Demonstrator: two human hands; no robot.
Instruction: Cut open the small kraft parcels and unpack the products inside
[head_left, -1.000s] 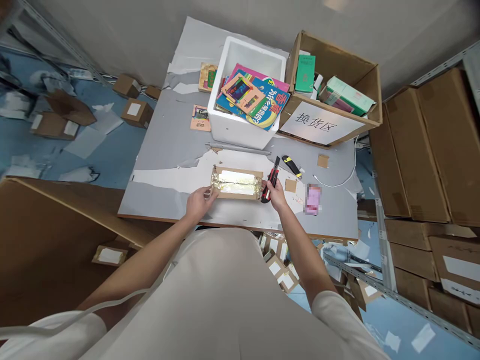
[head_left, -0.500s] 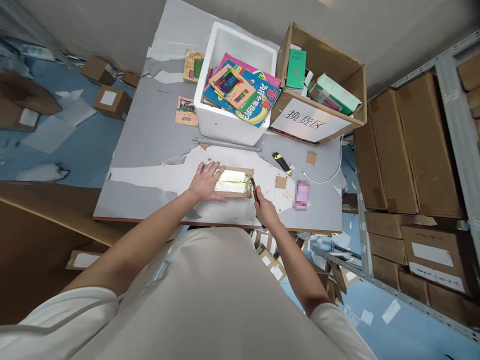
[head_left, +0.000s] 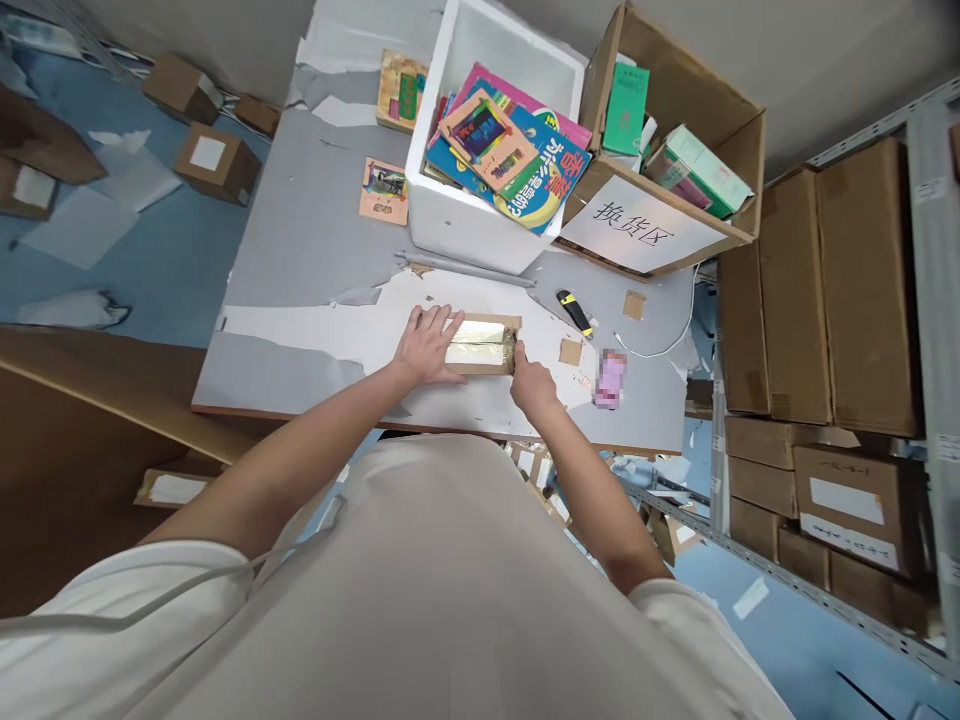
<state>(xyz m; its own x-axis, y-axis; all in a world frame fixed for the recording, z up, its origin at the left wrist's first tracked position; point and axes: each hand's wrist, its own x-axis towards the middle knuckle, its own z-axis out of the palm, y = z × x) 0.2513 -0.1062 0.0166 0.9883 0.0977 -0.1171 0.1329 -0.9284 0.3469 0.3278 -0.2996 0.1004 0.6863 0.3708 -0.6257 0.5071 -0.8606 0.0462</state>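
Observation:
A small cardboard box (head_left: 480, 354) with white paper and shiny clear tape on its top lies on the table. My left hand (head_left: 429, 346) rests spread and flat across its left end. At the box's right end is my right hand (head_left: 534, 384), with its fingers closed round a utility knife. The knife is almost wholly covered by the hand now; its red and black handle showed a moment ago. The blade's exact position against the box end cannot be made out. A black and yellow cutter (head_left: 574, 313) lies apart to the upper right.
Behind the box stand a white foam box (head_left: 480, 248) of books and a carton (head_left: 739, 228) holding green boxes. Cardboard scraps (head_left: 570, 351), a blurred pink item (head_left: 610, 379) and a white cable (head_left: 667, 352) lie at the right. Shelved cartons (head_left: 870, 290) stand further right.
My right hand has moved up against the box's right end, and the knife has gone from plain sight to nearly hidden. My left hand stays on the box. The whole view has shifted slightly.

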